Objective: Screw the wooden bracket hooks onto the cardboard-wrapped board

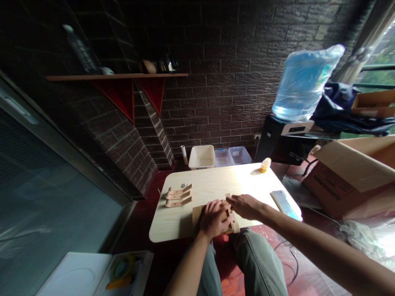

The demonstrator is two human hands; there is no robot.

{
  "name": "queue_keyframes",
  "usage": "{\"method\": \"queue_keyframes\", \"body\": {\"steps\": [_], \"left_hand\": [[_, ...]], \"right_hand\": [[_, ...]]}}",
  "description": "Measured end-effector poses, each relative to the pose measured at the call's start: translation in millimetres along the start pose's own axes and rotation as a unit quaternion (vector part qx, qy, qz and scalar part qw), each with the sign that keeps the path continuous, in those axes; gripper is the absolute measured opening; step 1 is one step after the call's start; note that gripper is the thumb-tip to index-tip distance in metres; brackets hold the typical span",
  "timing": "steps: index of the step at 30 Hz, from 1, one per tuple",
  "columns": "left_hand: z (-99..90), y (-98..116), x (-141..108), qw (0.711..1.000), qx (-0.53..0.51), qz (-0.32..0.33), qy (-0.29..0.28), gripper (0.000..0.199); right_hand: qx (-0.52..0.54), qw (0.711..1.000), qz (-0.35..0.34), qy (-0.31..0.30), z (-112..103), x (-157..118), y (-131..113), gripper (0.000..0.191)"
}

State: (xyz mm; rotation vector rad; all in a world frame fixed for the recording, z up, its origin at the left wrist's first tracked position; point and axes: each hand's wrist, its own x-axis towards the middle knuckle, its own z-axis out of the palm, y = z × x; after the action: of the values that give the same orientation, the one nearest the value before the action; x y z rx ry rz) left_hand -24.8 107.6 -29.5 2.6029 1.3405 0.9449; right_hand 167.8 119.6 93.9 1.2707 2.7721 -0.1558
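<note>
Wooden block [196, 214] under my left hand [215, 218], at the near edge of the table [212, 181], a little right of its middle. My left forearm comes up from below, leaning slightly right; the back of the hand faces up, the fingers are spread over the top and reach away from me, and the thumb lies toward the right end. With that hand I grasp the block. My right forearm slants in from the lower right, long and nearly straight, and the right hand [243, 205] points left, knuckles up, fingers curled in at the strip [235, 227] on the block's right end. Whether those fingers pinch something small or only press there, I cannot tell.

The block's long axis runs left to right, along the table edge, its bare left end showing past my hand. The strip lies crosswise to it: its long axis runs away from me, the far end tipped a bit left, the near end close to my knees.

Left of the block, well apart from my hands, three brackets [179, 197] lie side by side, angled ends to the right, with screws [183, 186] just beyond them. A yellow bottle [265, 165] stands at the far right corner, and a phone [285, 204] lies by the right edge.
</note>
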Motion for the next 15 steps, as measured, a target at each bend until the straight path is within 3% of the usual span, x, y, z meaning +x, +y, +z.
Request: {"method": "queue_keyframes", "body": {"steps": [5,10,15], "left_hand": [[0.9,-0.2,-0.2,1.0,0.002,-0.001,-0.001,0.039],[1.5,-1.1,-0.4,1.0,0.0,-0.001,-0.008,0.04],[0.5,-0.8,0.6,1.0,0.0,0.004,-0.009,0.039]], "right_hand": [[0.002,1.0,0.024,-0.007,0.6,1.0,0.6,0.024],[0.006,0.999,0.044,-0.005,2.5,1.9,-0.5,0.035],[0.019,1.0,0.014,0.0,2.7,-0.4,0.8,0.037]]}}
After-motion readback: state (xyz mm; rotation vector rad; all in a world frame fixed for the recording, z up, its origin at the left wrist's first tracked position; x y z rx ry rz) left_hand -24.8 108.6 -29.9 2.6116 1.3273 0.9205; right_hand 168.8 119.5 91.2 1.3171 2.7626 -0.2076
